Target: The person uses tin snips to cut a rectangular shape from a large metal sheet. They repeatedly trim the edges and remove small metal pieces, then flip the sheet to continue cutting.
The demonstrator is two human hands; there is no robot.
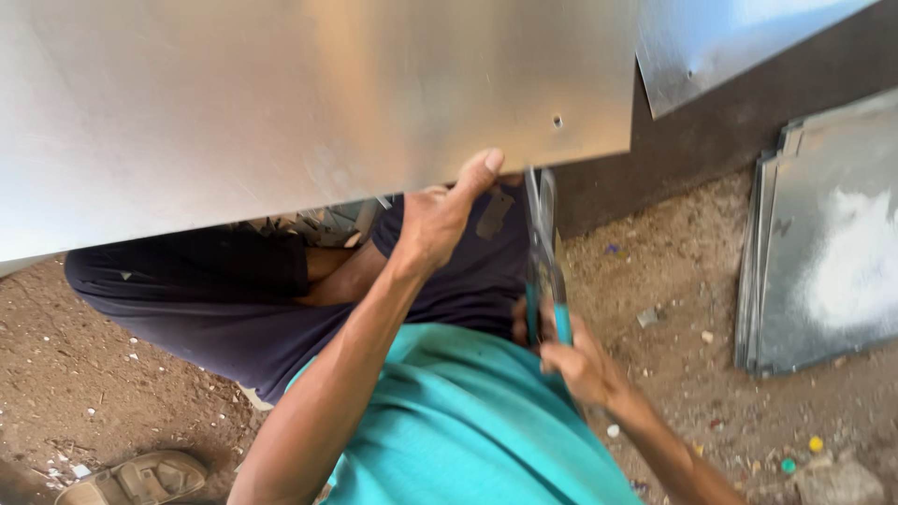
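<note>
- Fingers of the left hand (pixel 440 220) pinch the lower edge of the large metal sheet (pixel 281 103), thumb pressed flat on its near face and the other fingers hidden behind it; fingers of the right hand (pixel 575 360) are clenched round the teal handles of the tin snips (pixel 543 257).
- Snip blades point up at the sheet's bottom edge just beside the left thumb, on its right; whether the blades already bite the metal cannot be told.
- Doing this well seems to call for a steady left grip that keeps the edge from flexing, with the thumb held clear of the blade line, and for the blades to stay square to the sheet.
- A small hole (pixel 557 121) shows in the sheet above the snips, near the sheet's right-hand edge.
- That cut edge is likely sharp, and it runs right across both hands.
- Below the fingers are the person's teal shirt and dark trousers, so there is little room to drop the elbows.
- Right of the right hand the dirt floor (pixel 673 299) lies open up to a stack of metal sheets (pixel 823 252), well apart.
- Another sheet (pixel 720 42) hangs above right of the snips; a sandal (pixel 140 477) lies far left, below the fingers.
</note>
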